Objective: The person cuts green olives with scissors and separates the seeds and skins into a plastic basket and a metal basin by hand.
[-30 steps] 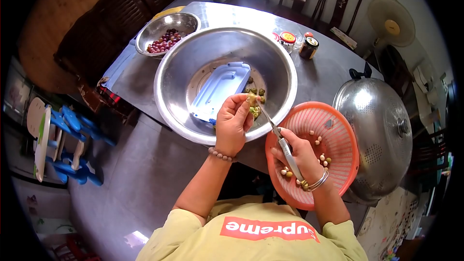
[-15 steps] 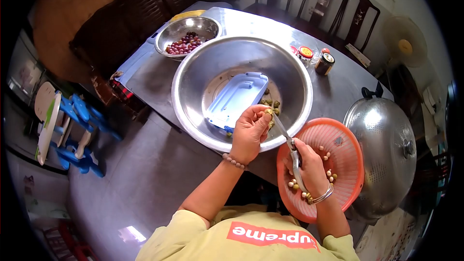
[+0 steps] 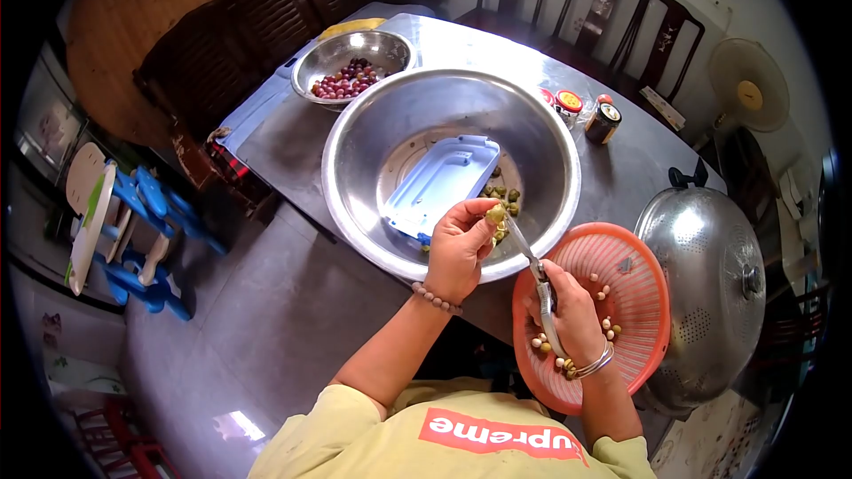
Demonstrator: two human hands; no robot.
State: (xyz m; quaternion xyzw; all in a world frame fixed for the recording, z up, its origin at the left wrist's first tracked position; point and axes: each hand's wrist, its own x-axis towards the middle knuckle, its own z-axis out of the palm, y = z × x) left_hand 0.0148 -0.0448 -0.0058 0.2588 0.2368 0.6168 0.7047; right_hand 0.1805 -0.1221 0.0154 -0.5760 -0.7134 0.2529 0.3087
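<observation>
Between its thumb and fingers my left hand (image 3: 460,247) pinches a small yellow-green piece (image 3: 495,214), over the near right part of the large metal basin (image 3: 342,222). My right hand (image 3: 568,306) is wrapped round metal scissors (image 3: 542,279), whose tips point at that piece. Inside the basin are a light blue plastic tray (image 3: 444,179) and several greenish pieces (image 3: 506,195). Beneath my right hand sits an orange plastic basket (image 3: 652,306) with several small white and brownish round items (image 3: 607,325) in it.
A metal bowl (image 3: 306,58) of red grapes (image 3: 349,80) stands at the back left of the table (image 3: 288,151). Jars (image 3: 603,123) are beyond the basin. A large perforated metal lid (image 3: 706,275) lies on the right. Chairs (image 3: 599,18) and a fan (image 3: 750,89) are farther back.
The whole view has shifted, so table items appear farther right and lower. Both hands stay over the basin and basket, the piece and scissors still held; the piece appears turned.
</observation>
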